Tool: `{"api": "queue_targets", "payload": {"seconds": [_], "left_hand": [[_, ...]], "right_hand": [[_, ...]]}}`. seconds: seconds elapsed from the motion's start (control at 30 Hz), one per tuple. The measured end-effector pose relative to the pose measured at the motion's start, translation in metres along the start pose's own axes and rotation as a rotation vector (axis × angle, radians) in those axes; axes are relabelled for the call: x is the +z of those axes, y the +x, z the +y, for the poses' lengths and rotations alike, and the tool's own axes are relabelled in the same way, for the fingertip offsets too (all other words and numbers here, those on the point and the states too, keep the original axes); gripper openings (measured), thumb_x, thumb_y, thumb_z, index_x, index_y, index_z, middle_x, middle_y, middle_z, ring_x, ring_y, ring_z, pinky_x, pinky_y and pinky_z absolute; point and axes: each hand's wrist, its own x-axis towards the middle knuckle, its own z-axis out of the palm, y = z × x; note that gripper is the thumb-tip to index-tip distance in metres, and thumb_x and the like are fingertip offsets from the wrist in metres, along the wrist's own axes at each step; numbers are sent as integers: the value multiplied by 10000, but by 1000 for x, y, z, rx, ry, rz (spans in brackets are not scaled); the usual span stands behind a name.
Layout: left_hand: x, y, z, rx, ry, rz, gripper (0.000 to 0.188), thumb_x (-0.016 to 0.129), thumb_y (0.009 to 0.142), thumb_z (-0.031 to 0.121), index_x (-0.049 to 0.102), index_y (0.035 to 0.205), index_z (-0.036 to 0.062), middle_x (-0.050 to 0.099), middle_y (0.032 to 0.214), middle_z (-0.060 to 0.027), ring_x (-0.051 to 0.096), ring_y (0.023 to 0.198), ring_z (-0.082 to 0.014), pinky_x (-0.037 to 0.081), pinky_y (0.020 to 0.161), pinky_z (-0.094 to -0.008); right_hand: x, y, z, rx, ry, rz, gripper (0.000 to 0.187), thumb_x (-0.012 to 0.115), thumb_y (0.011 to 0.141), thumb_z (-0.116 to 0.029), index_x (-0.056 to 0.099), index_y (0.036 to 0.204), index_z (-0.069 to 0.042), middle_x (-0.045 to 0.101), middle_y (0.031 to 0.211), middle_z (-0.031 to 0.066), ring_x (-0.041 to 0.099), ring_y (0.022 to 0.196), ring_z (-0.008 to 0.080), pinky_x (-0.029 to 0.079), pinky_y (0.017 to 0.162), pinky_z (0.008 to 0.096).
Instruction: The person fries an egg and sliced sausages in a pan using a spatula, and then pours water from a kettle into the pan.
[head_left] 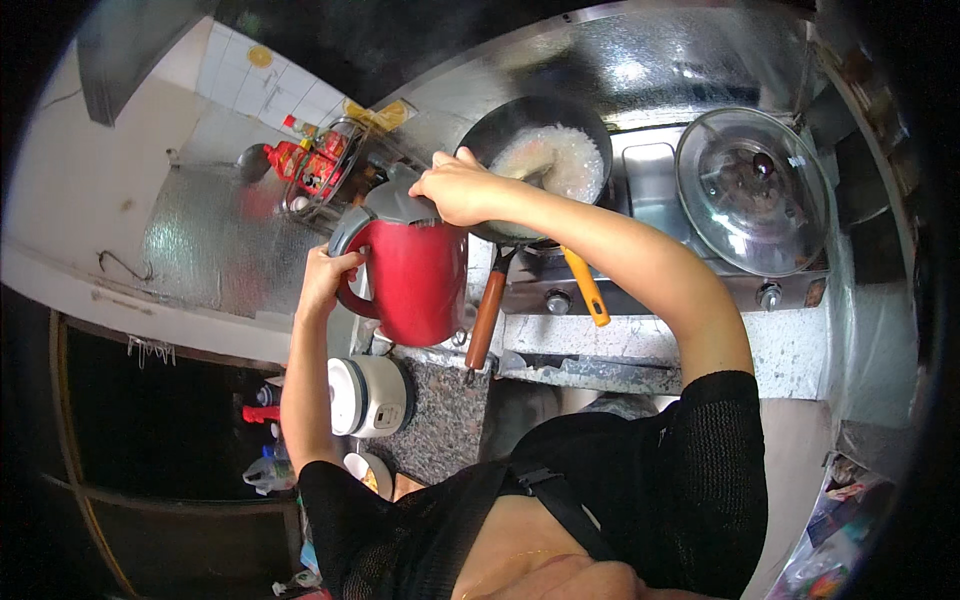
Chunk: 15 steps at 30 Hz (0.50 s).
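A red electric kettle (415, 280) with a grey lid and grey handle is held up left of the stove. My left hand (325, 280) is closed around the kettle's handle. My right hand (455, 190) reaches across to the grey lid (398, 203), its fingers bent on the lid's edge. Just beyond that hand, a dark wok (510, 115) with a wooden handle stands on the stove. It holds pale, bubbling liquid (565, 160). A utensil with a yellow handle (585, 290) rests in the wok, its head partly sunk in the liquid.
A glass lid (745, 190) with a dark knob lies on the right side of the steel stove (650, 265). Red packets and bottles (310, 165) fill a rack at the far left. A white rice cooker (375, 395) and a bowl (370, 475) sit on the speckled counter (440, 420).
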Motion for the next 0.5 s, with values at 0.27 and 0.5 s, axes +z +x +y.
{"api": "queue_targets", "payload": {"seconds": [0.27, 0.5], "left_hand": [[-24, -62, -90, 137, -354, 254, 60, 614, 619, 32, 556, 606, 22, 510, 513, -17, 452, 431, -88, 318, 423, -215], [-24, -153, -185, 74, -580, 507, 65, 620, 622, 19, 560, 646, 11, 523, 544, -13, 463, 436, -96, 345, 421, -229]], "right_hand": [[28, 17, -92, -225, -315, 172, 180, 493, 714, -76, 615, 843, -52, 600, 871, 48, 468, 927, 201, 326, 777, 348], [117, 22, -177, -378, -422, 208, 123, 503, 711, -140, 590, 773, -80, 582, 786, 17, 467, 898, 184, 336, 752, 344]]}}
